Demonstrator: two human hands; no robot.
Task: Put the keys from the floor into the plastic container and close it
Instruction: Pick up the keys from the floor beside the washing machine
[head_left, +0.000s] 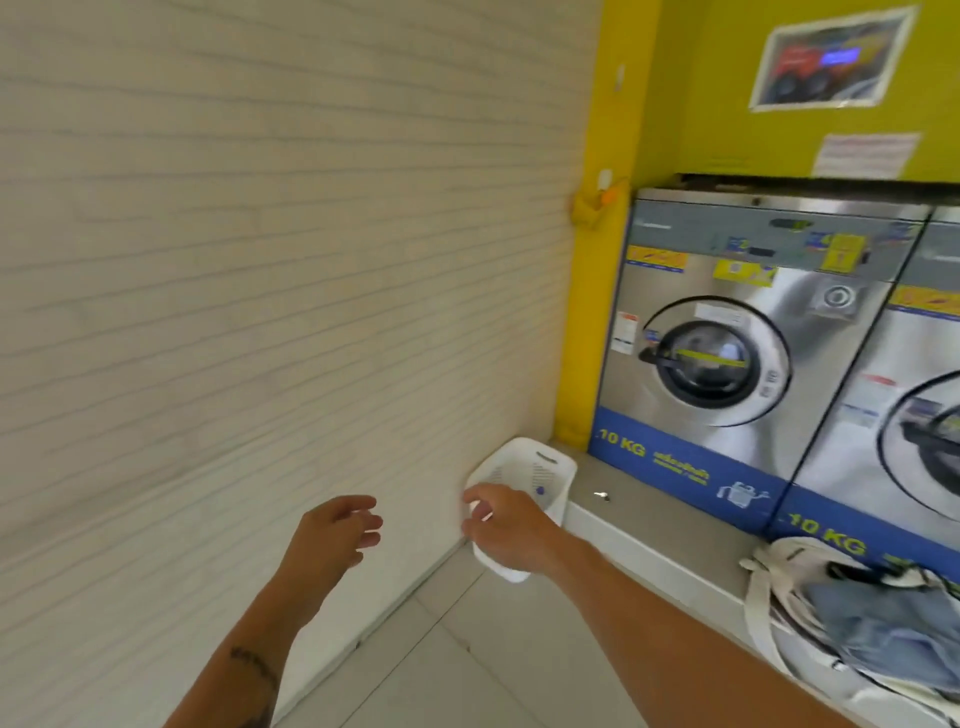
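A small shiny object that looks like the keys (602, 496) lies on the raised grey step in front of the washing machines. No plastic container with a lid shows in view. My left hand (332, 535) hovers in front of the white shutter wall, fingers spread, holding nothing. My right hand (506, 530) is stretched forward in front of a white laundry basket (540, 467), fingers loosely curled and apart, with nothing in it. The keys lie to the right of my right hand, a short way beyond it.
The white laundry basket stands in the corner against a white roller shutter (260, 260). Two steel 10 KG washing machines (727, 353) stand on the step at the right. A cream bag with blue clothes (857, 623) rests on the step's front edge. The floor (467, 675) is light tile.
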